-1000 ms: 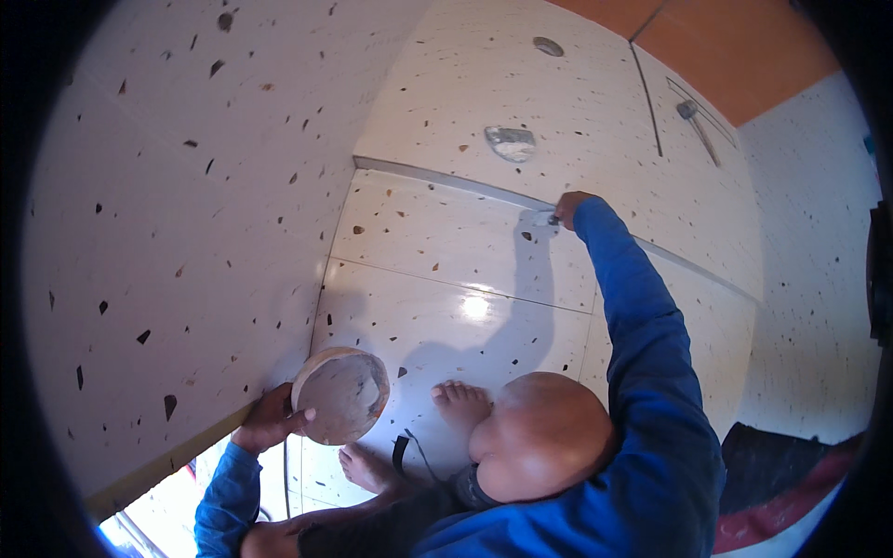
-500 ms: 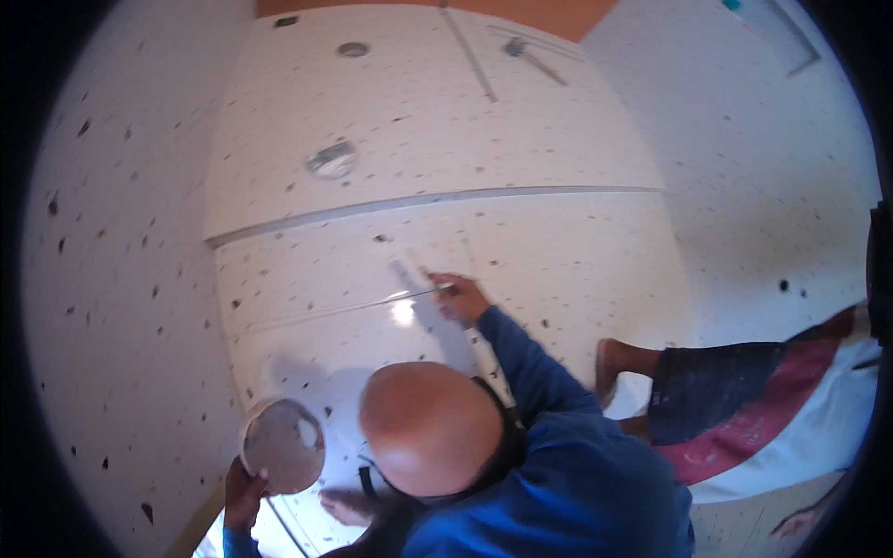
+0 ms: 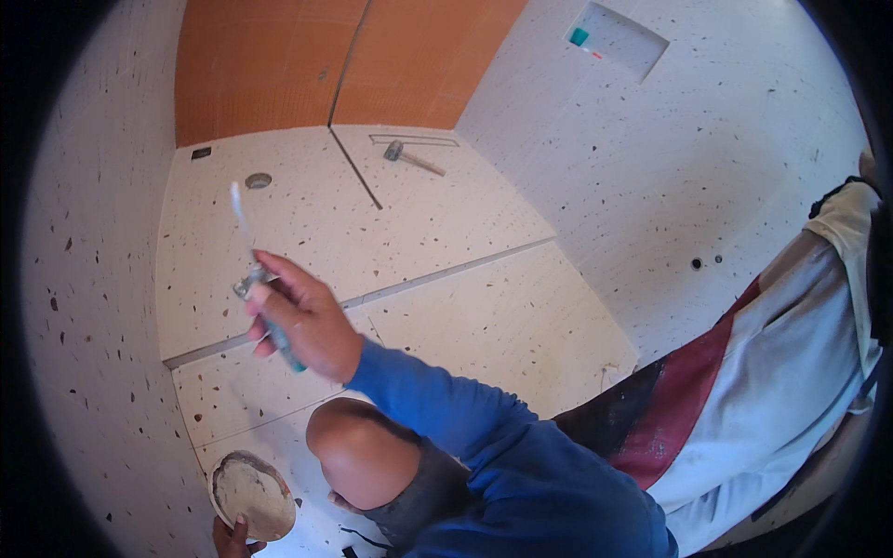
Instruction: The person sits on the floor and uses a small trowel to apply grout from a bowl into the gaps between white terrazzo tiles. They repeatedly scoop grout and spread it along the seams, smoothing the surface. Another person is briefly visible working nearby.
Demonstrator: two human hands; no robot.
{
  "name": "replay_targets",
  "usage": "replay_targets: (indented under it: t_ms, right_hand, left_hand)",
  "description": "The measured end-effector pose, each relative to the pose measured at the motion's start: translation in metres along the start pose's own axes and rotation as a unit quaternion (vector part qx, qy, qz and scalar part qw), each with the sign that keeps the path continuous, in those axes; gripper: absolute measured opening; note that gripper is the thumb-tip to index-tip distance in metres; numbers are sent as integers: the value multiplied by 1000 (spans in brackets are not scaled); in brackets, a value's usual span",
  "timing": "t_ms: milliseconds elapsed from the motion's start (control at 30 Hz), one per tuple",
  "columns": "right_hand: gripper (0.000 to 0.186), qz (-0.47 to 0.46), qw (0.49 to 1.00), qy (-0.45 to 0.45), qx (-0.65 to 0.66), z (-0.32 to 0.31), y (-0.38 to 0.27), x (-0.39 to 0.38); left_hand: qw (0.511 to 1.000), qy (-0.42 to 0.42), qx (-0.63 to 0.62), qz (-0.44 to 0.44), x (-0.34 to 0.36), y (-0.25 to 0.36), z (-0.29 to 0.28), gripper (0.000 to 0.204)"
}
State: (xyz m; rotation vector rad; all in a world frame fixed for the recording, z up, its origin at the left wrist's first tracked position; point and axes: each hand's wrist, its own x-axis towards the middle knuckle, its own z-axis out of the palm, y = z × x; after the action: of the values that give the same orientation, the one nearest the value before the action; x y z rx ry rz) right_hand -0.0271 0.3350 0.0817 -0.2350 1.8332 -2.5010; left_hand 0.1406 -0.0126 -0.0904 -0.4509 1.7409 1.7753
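We see a trowel (image 3: pixel 252 279) raised above the speckled floor (image 3: pixel 465 316), its blade pointing away. The right hand (image 3: pixel 312 321) has its fingers curled around the teal handle. Lower left, the left hand (image 3: pixel 234 541) lays its thumb over the edge of a bowl (image 3: pixel 215 491) with pale paste; its other fingers we cannot tell clearly. Farther, we notice a mallet (image 3: pixel 417 162) lying; at right, a co-worker (image 3: pixel 744 372).

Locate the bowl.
In the head view, the bowl is at the lower left, in the left hand, between the left wall and the knee.
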Motion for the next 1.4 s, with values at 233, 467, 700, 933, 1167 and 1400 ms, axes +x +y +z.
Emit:
replay_targets:
  t_ms: [233, 467, 700, 933, 1167, 1400]
  right_hand:
    - [53, -9, 999, -39, -31, 62, 28, -38]
    - [53, 10, 1000, 4, 18, 66, 36, -31]
    - [52, 16, 997, 29, 75, 76, 56, -15]
    - [50, -8, 994, 46, 94, 64, 62, -14]
    - [47, 36, 988, 50, 139, 72, 77, 1]
    - [43, 9, 987, 139, 76, 33, 56, -11]
  left_hand:
    - [998, -8, 3, 59, -1, -9, -4, 65]
    - [998, -5, 24, 62, -5, -14, -12, 65]
    - [1000, 1, 4, 31, -1, -20, -18, 64]
    - [1000, -3, 20, -12, 15, -31, -8, 67]
    - [1000, 10, -12, 20, 32, -48, -21, 53]
    - [998, 51, 31, -5, 13, -43, -24, 58]
